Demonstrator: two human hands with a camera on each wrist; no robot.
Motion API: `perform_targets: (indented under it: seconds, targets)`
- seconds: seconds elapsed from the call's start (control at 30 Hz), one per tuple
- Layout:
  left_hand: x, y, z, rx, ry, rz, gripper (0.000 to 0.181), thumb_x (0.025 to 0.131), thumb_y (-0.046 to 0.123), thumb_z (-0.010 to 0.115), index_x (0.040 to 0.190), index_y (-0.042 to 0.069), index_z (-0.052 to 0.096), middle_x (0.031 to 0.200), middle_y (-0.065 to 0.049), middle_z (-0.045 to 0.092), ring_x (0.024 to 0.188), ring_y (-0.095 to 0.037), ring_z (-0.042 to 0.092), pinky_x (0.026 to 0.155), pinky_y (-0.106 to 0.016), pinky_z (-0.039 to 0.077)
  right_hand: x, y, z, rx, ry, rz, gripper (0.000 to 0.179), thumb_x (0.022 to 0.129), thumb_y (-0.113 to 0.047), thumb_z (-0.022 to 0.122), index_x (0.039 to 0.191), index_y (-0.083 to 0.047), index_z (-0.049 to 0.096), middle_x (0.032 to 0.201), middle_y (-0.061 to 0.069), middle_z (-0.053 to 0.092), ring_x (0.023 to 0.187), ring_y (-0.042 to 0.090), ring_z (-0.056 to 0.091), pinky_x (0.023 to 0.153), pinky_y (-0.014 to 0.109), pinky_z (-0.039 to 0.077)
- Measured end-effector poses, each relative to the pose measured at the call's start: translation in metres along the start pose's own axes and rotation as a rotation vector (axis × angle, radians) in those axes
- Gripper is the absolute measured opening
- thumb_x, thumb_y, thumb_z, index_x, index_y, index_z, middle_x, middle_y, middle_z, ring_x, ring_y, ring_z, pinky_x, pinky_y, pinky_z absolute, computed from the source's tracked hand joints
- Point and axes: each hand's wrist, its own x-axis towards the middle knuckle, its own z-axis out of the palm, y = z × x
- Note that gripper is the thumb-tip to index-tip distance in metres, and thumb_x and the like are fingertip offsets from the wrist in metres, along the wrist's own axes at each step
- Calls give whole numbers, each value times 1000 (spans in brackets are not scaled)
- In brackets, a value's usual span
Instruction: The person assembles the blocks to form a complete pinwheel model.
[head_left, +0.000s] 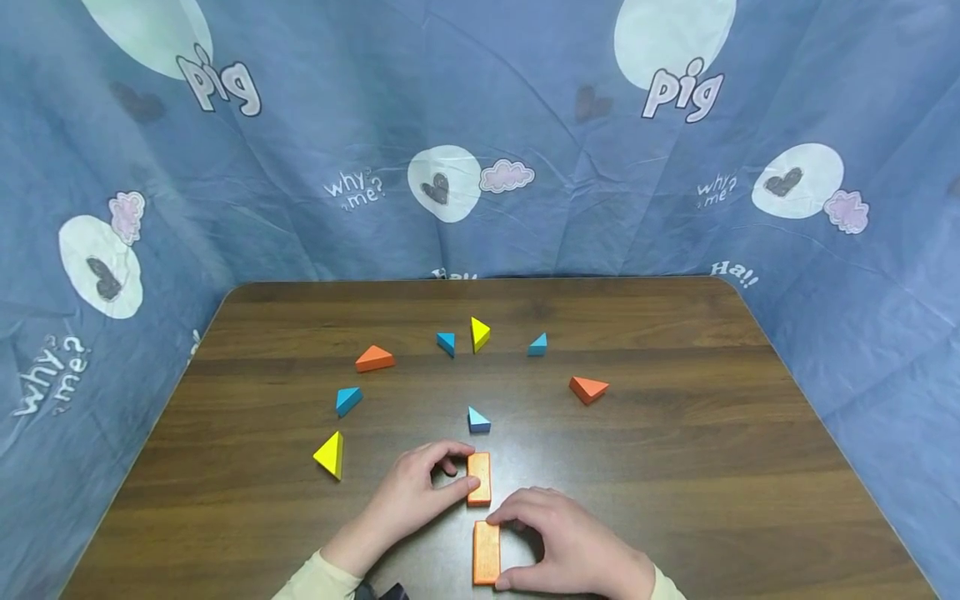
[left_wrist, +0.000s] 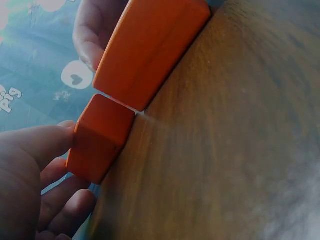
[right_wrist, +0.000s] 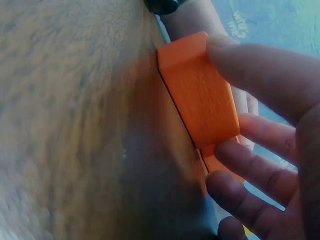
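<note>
Two orange rectangular blocks lie on the brown wooden table, one behind the other, with a small gap between them in the head view. My left hand (head_left: 408, 496) pinches the farther orange block (head_left: 479, 479), its thumb over the left edge and its index finger at the far corner. At the nearer orange block (head_left: 487, 553), my right hand (head_left: 573, 542) grips from the right, thumb by the near end and index finger by the far end. The left wrist view shows the farther block (left_wrist: 102, 137) beside the nearer block (left_wrist: 150, 50), their corners close together.
Just beyond the blocks sits a light blue triangle (head_left: 478, 421). Other triangular blocks are spread in an arc: yellow (head_left: 330, 456), blue (head_left: 348, 401), orange-red (head_left: 374, 359), and several more toward the back and right. A blue printed cloth (head_left: 510, 242) hangs around the table.
</note>
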Motion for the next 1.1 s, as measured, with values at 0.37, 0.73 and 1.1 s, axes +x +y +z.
perform_targets:
  seconds: [0.37,0.73,1.1]
  targets:
    - [1,-2,2,9,26,26,28,88,47,73,111,31,70,91,21,63,82,1,57,75,-29,47,1,0,0,-21,58,-41,50,84,-50,76,126,-25,66,113,-15,58,99,-1,55,84,14,44]
    - [2,0,1,9,26,34,28,88,46,72,111,31,70,91,19,64,82,0,58,75,-29,47,3,3,1,-34,85,-44,45,85,-47,76,123,-24,69,112,-16,57,90,-1,54,77,10,41]
    - [1,0,1,-3,37,53,27,87,43,75,111,30,71,89,18,65,82,0,58,75,-28,47,3,2,4,-50,104,-25,45,85,-48,76,123,-24,70,109,-17,58,91,-4,52,78,10,41]
